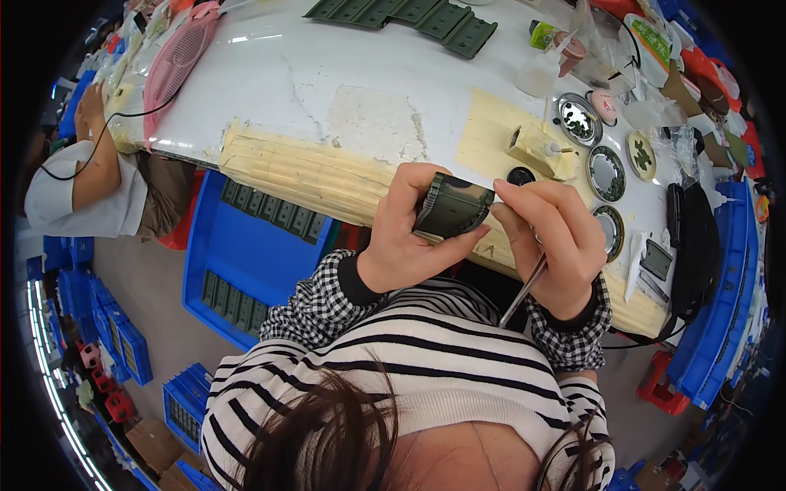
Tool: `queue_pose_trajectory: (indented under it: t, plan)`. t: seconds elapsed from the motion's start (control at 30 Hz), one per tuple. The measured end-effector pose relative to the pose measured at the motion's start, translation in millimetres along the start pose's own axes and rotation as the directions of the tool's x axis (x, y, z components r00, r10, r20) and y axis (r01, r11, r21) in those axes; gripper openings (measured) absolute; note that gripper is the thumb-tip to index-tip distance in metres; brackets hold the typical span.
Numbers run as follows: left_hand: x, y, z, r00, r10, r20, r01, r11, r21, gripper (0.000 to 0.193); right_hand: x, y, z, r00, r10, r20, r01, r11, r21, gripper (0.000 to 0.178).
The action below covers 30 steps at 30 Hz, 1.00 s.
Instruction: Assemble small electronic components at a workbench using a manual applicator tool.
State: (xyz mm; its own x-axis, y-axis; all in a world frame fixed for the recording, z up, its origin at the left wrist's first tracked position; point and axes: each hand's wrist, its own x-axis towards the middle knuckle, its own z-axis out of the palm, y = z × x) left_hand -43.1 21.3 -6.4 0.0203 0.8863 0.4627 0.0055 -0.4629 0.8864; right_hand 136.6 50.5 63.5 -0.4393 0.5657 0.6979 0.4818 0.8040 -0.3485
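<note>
My left hand (391,242) is closed around a dark green moulded plastic part (453,208) with a brownish patch, thumb below it and fingers behind. It is held above the table's front edge. My right hand (560,232) is closed in a pinch at the part's right side. A slim metal tool that looks like tweezers (525,291) runs through this hand, its rear end sticking out below the palm. A small white tip shows at the right fingertips, touching or very close to the part. The fingers hide the tool's front end.
Round metal dishes (607,173) with small green pieces stand right of my hands, near a yellow block (540,152) and a black cap (521,176). Green panels (409,18) lie at the back. A blue crate (246,245) holds more panels at left. Another person (98,184) sits far left.
</note>
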Motion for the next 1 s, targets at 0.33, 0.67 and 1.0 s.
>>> queue_pose_trajectory:
  t: [0.33,0.67,1.0]
  plan:
    - [2,7,-4,0.995,-0.037,0.094,0.031,0.998,0.062,0.057,-4,6,-5,0.980,-0.147,0.138,0.171,0.968,-0.181,0.040]
    - [-4,9,2,0.987,-0.143,0.067,0.148,0.986,-0.081,0.054,-5,9,-3,0.973,-0.202,0.111,0.221,0.956,-0.191,0.039]
    - [-2,18,1,0.964,-0.256,0.076,0.265,0.955,-0.133,0.055,1,-4,-18,0.998,-0.003,0.059,0.011,0.990,-0.140,0.040]
